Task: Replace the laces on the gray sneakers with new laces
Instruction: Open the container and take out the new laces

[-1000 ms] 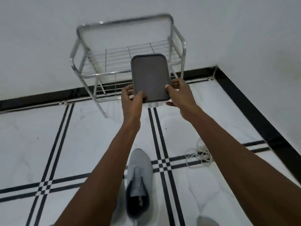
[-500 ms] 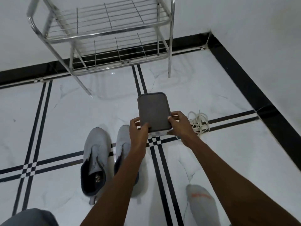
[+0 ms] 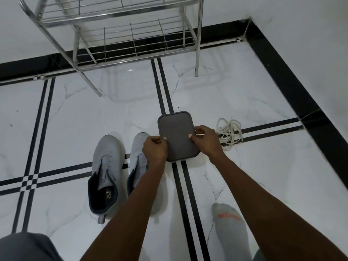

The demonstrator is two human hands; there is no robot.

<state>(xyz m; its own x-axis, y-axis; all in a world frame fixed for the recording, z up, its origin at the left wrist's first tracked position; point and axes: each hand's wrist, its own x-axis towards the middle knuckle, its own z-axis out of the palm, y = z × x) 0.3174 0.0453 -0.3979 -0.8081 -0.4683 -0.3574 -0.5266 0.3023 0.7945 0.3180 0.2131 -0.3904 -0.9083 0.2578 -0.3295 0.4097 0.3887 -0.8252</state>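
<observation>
Both my hands hold a flat dark grey container with a lid (image 3: 178,135) low over the floor. My left hand (image 3: 155,147) grips its left edge and my right hand (image 3: 206,141) grips its right edge, thumbs on the lid. Two gray sneakers stand side by side on the tiles with no laces in their eyelets: the left sneaker (image 3: 106,172) in full view, the right sneaker (image 3: 137,157) partly hidden by my left forearm. A loose bundle of white laces (image 3: 228,133) lies on the floor just right of my right hand.
A metal wire shoe rack (image 3: 120,34) stands against the far wall. A black skirting strip (image 3: 293,85) marks the room's corner at the right. My foot in a grey sock (image 3: 228,227) rests at the lower right, and my knee in grey cloth (image 3: 24,247) shows at the lower left.
I have brought the container down from the top of the rack to just above the floor, right of the sneakers. The view has tilted downward, showing both sneakers.
</observation>
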